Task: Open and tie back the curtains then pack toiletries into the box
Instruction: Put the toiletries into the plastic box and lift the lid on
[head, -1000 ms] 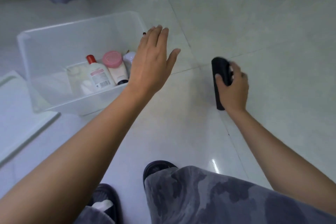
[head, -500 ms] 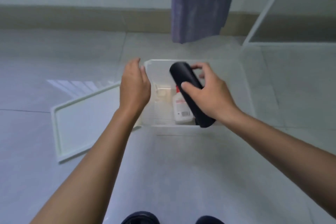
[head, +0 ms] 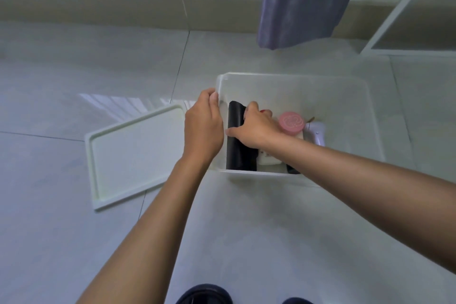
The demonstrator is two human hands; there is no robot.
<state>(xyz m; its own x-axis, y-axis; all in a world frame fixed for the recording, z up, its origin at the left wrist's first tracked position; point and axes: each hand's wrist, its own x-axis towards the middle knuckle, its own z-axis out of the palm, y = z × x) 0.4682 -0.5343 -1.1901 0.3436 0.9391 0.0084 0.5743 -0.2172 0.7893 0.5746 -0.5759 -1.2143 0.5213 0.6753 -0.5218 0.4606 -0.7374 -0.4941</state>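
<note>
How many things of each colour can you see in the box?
Black: 1, the black tube that the right hand holds.
Pink: 1, the pink lid.
White: 2, the white bottle and the white gadget.
Total: 4 in the box. More may be hidden under the arm.

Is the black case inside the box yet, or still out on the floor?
Inside. The black case lies below the box rim at its left wall, right hand still gripping it.
</note>
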